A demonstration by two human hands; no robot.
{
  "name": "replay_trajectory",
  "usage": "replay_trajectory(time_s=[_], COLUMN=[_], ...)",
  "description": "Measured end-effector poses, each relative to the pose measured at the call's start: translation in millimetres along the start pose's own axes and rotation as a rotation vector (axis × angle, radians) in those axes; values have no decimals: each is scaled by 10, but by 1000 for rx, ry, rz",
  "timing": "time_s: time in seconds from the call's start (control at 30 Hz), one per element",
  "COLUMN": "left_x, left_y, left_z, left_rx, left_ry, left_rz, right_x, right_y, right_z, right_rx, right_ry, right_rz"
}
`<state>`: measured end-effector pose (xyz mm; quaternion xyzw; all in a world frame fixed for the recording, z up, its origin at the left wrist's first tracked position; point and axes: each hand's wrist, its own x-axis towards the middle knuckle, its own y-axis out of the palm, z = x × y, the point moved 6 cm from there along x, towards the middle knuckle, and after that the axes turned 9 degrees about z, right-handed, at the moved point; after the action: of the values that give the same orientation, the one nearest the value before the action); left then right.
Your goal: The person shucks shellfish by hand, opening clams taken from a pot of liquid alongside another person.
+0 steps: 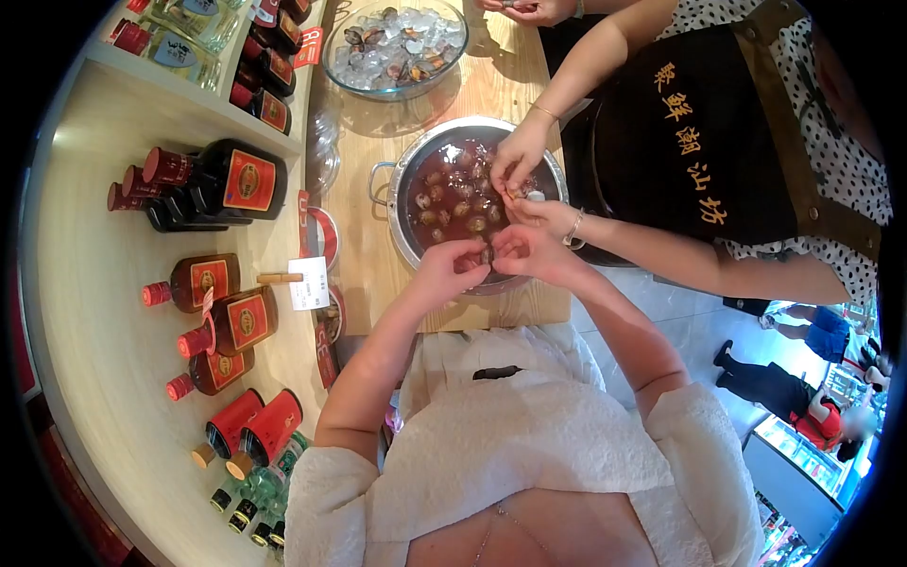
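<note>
Both my hands hold one small dark shellfish (pixel 487 255) between them, over the near rim of a metal pot (pixel 402 222). My left hand (pixel 453 269) pinches it from the left with thumb and fingertips. From the right, my right hand (pixel 534 255) grips the same shell, fingers closed. Reddish-brown liquid fills the pot, with several round shellfish (pixel 461 208) in it. Just beyond my hands, a co-worker's two hands (pixel 520 161) pinch a small orange-and-white piece, too small to name for sure, above the pot's right side.
A glass bowl (pixel 331 61) of ice and opened shells stands at the table's far end. Shelves of bottles (pixel 241 317) line the left, with a clipped white card (pixel 308 283) at their edge. The co-worker in a dark apron (pixel 699 123) stands close on the right; another person's hand (pixel 534 9) shows beyond.
</note>
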<state>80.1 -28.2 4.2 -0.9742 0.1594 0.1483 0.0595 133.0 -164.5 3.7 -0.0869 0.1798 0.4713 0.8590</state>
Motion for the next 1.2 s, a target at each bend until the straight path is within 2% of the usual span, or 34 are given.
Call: replay_trajectory(time_s=[0.2, 0.3, 0.47, 0.6, 0.67, 0.7, 0.77, 0.8, 0.9, 0.97, 1.0, 1.07, 1.1, 1.17, 1.2], left_x=[-1, -22, -21, -1, 19, 15, -32, -12, 7, 10, 23, 79, 53, -68, -102], left_y=[30, 55, 68, 80, 95, 121, 164, 167, 160, 172, 200, 199, 219, 323, 358], left_z=[77, 38, 80, 142, 169, 139, 198, 229, 372, 375, 443, 515, 534, 256, 316], left_rx=[-26, -45, -18, -48, -238, -237, -506, -506, -602, -592, -591, -220, -222, 715, 710], left_ry=[-16, -5, -10, 24, 2, 4, -185, -183, -233, -227, -229, -64, -66, 308, 310], left_rz=[45, 81, 100, 75, 67, 71, 12, 16, -64, -61, -56, -86, -82, -127, -121], right_x=[-26, -49, -22, -7, -21, -17, -7, -9, -60, -82, -93, -178, -213, -332, -372], right_y=[25, 43, 31, 31, 33, 44, 55, 92, 176, 183, 183, 53, 44, 18, 52], right_z=[-46, -29, -77, -63, -93, -105, -153, -135, -81, -61, -98, -164, -213, -157, -100], right_rx=[62, -7, -149, -91, 129, 129, 129, 127, 247, 98, 100, -390, -389, -1123, -1124], right_ry=[31, 42, 1, -53, 38, 38, 66, 66, -30, -167, -165, -37, -32, 47, 55], right_rz=[56, 40, -33, 1, -18, -22, -93, -97, -113, -118, -122, -363, -365, -555, -556])
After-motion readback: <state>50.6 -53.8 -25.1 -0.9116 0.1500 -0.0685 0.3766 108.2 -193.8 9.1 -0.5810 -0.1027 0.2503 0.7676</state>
